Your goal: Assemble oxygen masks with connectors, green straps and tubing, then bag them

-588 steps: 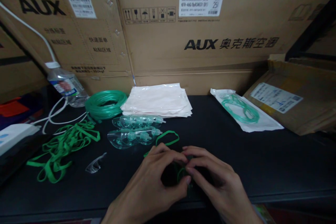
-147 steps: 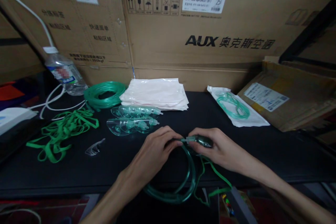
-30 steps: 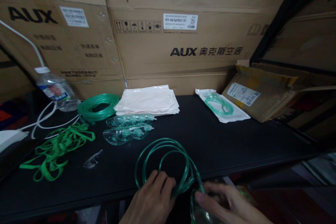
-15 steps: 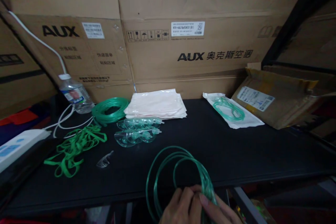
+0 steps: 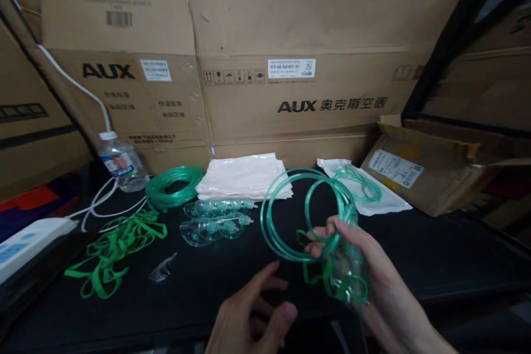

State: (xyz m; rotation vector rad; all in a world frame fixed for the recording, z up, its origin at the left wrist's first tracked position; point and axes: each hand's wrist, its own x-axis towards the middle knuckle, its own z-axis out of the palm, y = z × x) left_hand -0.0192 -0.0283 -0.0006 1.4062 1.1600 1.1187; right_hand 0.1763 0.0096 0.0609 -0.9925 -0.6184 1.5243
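Note:
My right hand (image 5: pixel 369 254) is closed around a coil of green tubing (image 5: pixel 345 202), which stands up in several loops above the table. A clear green mask (image 5: pixel 350 271) with a green elastic strap (image 5: pixel 307 272) hangs beneath the coil, against the palm and wrist. To the left, my left hand (image 5: pixel 253 315) is apart from the coil, its fingers spread and curved with nothing in them. Ahead of it lie several clear green masks (image 5: pixel 209 229) in two rows. A small clear plastic piece (image 5: pixel 162 268) rests farther left.
Behind the masks is a stack of white pouches (image 5: pixel 240 174), beside a larger green tubing coil (image 5: pixel 174 185). Green straps (image 5: pixel 120 243), a power strip (image 5: pixel 33 235) and a bottle (image 5: pixel 122 163) occupy the left. A pouch (image 5: pixel 392 202) with tubing and an open carton (image 5: pixel 427 177) stand right.
Both hands were together on the coil at the table's front edge. The right hand has raised the coil, bringing the mask into view; the left has let go. The view has tilted up.

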